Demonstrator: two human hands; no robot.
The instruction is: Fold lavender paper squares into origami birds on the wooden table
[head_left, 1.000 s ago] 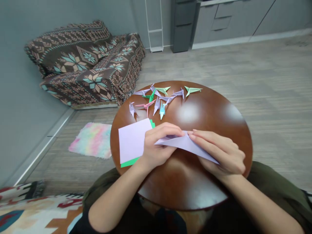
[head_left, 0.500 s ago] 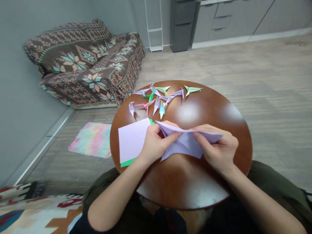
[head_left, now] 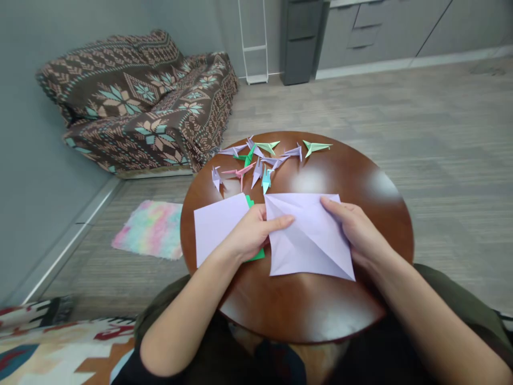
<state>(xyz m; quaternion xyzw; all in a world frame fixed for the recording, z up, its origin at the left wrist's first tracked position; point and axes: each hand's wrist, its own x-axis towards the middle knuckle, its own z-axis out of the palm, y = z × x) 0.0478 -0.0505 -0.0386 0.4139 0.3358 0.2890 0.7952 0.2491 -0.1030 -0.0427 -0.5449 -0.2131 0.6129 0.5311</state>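
L hand [head_left: 254, 230] narrow: thumb over L edge of creased lilac sheet [head_left: 308, 240], fingers mostly hidden behind. R hand [head_left: 358, 224] also pinched on it, thumb near far R corner, other fingers out of sight behind R edge. Sheet lies betw. the two, spread approx. flat & facing wearer; neither hand nearer. Roughly sq., no clear long axis; main crease diag., far L corner to near R. Held over bench [head_left: 280, 310]; can't tell if underside touches. Just L, partly behind L hand: flat lilac paper [head_left: 218, 222] w/ green paper [head_left: 256, 256] under. Beyond, far side: folded birds, incl. blue one [head_left: 266, 182], pink one [head_left: 241, 172].
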